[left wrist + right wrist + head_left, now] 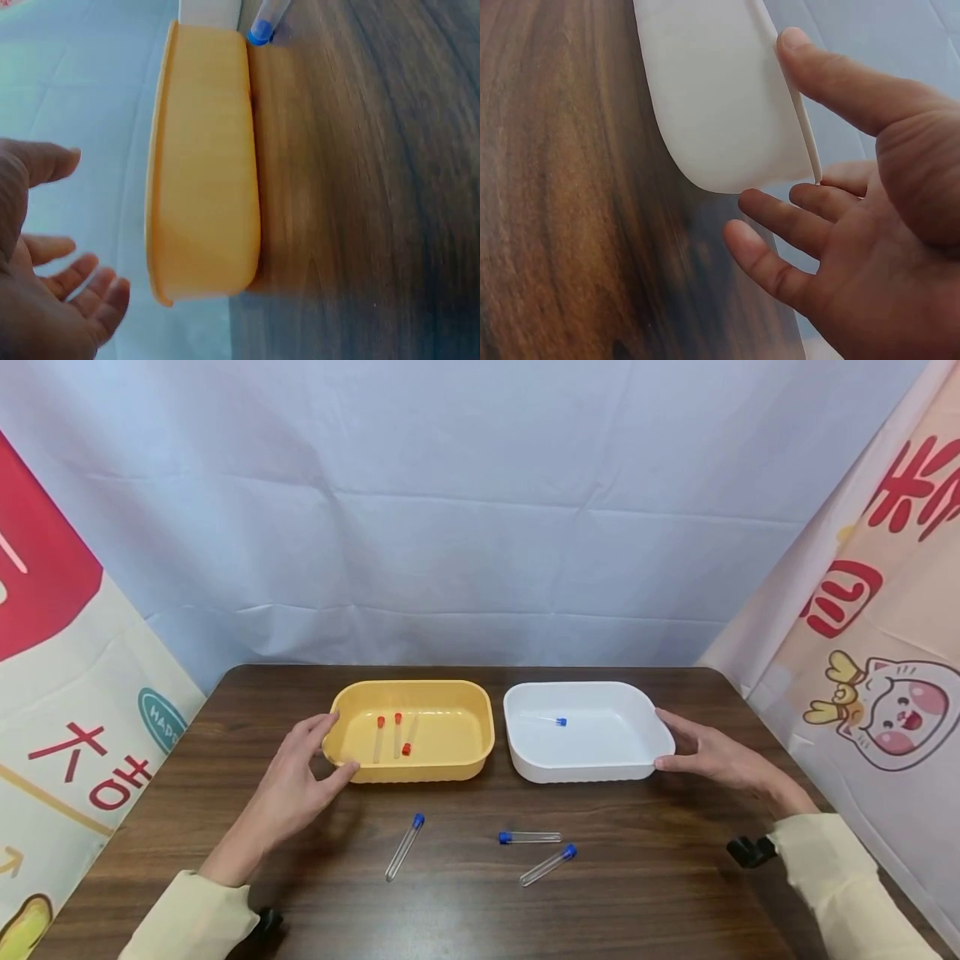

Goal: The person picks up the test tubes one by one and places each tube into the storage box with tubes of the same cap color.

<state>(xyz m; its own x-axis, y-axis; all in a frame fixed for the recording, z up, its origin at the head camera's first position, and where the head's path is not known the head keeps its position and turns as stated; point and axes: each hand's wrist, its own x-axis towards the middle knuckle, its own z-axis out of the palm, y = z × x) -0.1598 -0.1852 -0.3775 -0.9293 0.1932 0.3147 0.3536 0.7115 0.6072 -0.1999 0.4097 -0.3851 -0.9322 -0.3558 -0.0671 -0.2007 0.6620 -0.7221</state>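
My left hand (298, 777) is at the left end of the yellow tray (420, 772), thumb and fingers spread. In the left wrist view a gap shows between its fingers and the tray wall (202, 165). At the white tray's (585, 773) right end, my right hand (712, 758) touches the rim with its thumb, relaxed fingers along the end wall (727, 112). Three red-capped test tubes (398, 735) lie inside the yellow tray. One blue-capped test tube (560, 722) lies in the white tray.
On the wooden table (645, 893), in front of the trays, lie three blue-capped test tubes: one on the left (405, 847), two on the right (534, 837). A pale cloth (465, 560) hangs behind the table, with printed cloths at both sides.
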